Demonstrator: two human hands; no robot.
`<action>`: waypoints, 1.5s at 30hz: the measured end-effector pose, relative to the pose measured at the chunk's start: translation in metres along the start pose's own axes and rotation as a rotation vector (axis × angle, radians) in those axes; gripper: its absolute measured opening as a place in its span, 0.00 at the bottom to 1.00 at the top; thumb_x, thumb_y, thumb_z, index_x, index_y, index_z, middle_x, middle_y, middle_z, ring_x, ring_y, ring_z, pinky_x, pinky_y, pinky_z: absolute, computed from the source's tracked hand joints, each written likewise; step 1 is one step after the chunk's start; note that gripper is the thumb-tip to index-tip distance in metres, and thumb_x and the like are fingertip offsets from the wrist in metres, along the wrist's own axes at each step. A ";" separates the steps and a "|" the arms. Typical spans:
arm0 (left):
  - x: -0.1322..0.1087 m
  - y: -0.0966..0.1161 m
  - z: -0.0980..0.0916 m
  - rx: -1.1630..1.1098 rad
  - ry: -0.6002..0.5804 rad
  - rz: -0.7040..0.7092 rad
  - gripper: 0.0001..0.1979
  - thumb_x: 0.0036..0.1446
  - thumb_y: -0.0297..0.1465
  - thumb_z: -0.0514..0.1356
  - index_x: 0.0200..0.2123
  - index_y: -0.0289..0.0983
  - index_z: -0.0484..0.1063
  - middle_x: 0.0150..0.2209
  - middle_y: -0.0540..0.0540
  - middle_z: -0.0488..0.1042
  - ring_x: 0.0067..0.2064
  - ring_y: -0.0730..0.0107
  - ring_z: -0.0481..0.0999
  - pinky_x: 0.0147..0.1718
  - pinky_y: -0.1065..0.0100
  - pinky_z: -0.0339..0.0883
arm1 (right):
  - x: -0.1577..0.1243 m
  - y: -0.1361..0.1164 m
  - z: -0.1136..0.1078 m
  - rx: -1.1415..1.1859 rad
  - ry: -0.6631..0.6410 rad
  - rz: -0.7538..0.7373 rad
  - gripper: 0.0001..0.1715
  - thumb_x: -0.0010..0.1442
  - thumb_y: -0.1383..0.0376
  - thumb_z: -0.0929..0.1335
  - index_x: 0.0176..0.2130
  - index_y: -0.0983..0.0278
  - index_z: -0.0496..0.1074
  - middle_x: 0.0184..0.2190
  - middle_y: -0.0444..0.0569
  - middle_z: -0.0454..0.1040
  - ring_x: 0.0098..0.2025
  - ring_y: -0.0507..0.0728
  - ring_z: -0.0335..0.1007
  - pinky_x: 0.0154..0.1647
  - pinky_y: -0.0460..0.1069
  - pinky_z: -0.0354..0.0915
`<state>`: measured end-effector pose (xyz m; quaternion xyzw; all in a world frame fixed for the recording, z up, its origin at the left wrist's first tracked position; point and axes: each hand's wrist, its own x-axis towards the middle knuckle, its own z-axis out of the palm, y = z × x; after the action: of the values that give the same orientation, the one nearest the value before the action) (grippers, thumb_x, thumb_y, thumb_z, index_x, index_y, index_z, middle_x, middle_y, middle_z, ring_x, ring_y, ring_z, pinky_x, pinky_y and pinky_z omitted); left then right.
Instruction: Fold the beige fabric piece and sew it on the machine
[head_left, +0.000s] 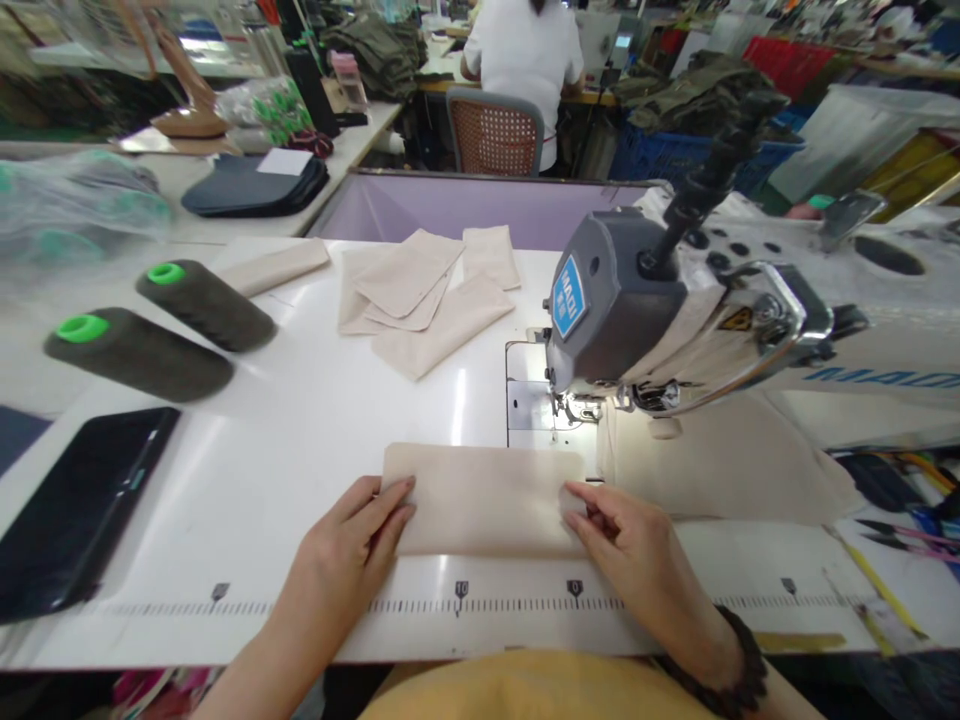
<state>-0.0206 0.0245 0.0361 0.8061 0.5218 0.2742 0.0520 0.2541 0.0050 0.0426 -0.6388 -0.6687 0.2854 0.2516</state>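
A beige rectangular fabric piece point(487, 500) lies flat on the white sewing table, just in front of the needle area. My left hand point(349, 545) pinches its left edge between thumb and fingers. At the opposite end, my right hand point(637, 550) grips the right edge the same way, with a dark beaded bracelet on the wrist. The sewing machine head point(622, 300) stands beyond the fabric to the right, its needle and presser foot point(566, 408) lit by a small lamp. The fabric is apart from the needle.
More beige fabric pieces point(427, 300) lie behind, and a beige stack point(720, 460) sits under the machine arm. Two dark thread cones point(206, 305) and a black phone-like device point(82, 510) are at left. A ruler scale point(517, 604) runs along the front edge. A person point(525, 70) sits ahead.
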 end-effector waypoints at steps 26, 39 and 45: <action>-0.001 0.006 -0.005 -0.157 -0.080 -0.214 0.12 0.58 0.30 0.50 0.39 0.33 0.71 0.32 0.45 0.68 0.31 0.72 0.72 0.32 0.72 0.71 | 0.002 0.005 0.003 -0.049 0.054 0.027 0.21 0.52 0.56 0.63 0.38 0.67 0.76 0.19 0.45 0.72 0.20 0.54 0.68 0.20 0.46 0.64; 0.006 0.005 -0.006 -0.106 -0.189 -0.301 0.10 0.56 0.27 0.52 0.37 0.34 0.72 0.32 0.47 0.68 0.31 0.71 0.72 0.33 0.69 0.69 | 0.003 0.008 0.001 -0.302 0.025 -0.135 0.19 0.57 0.56 0.60 0.38 0.63 0.75 0.22 0.46 0.73 0.22 0.56 0.70 0.21 0.47 0.64; 0.014 0.005 -0.005 0.123 -0.265 -0.245 0.08 0.58 0.29 0.53 0.34 0.34 0.71 0.34 0.45 0.68 0.32 0.68 0.71 0.32 0.66 0.69 | 0.009 -0.014 0.000 -0.678 0.076 -0.306 0.17 0.60 0.57 0.60 0.28 0.63 0.71 0.26 0.49 0.69 0.24 0.58 0.68 0.21 0.50 0.62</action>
<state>-0.0151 0.0334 0.0471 0.7672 0.6205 0.1247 0.1038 0.2436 0.0140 0.0523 -0.5888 -0.8030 -0.0170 0.0904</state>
